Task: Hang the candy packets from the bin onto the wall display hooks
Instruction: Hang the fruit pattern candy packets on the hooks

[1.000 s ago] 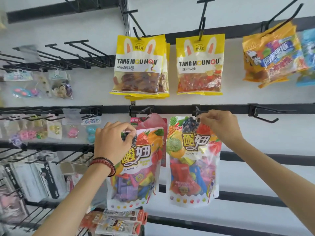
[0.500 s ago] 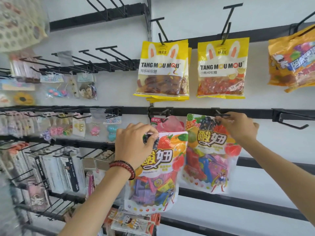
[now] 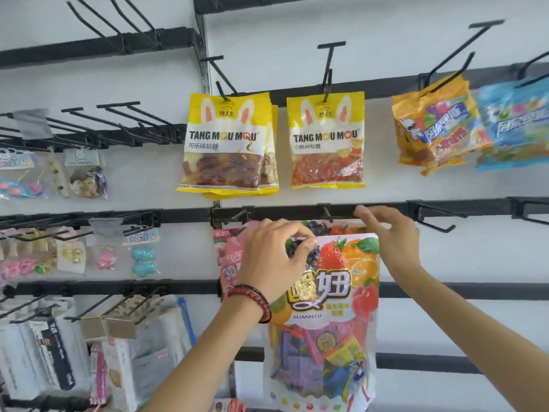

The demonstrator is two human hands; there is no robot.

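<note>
Both hands (image 3: 276, 260) on the fruit candy packet (image 3: 332, 307) (top edge) under the hook (image 3: 326, 212).

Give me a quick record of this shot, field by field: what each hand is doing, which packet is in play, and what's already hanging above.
left hand: fingers pinch the top of the fruit candy packet
right hand: at the packet's upper right corner, fingertips up by the black rail
packet state: upright, in front of another fruit packet on the same hook; whether it is on the hook cannot be told
row above: two yellow rabbit-ear packets, an orange packet, a blue packet
free hook: right of the hands
</note>
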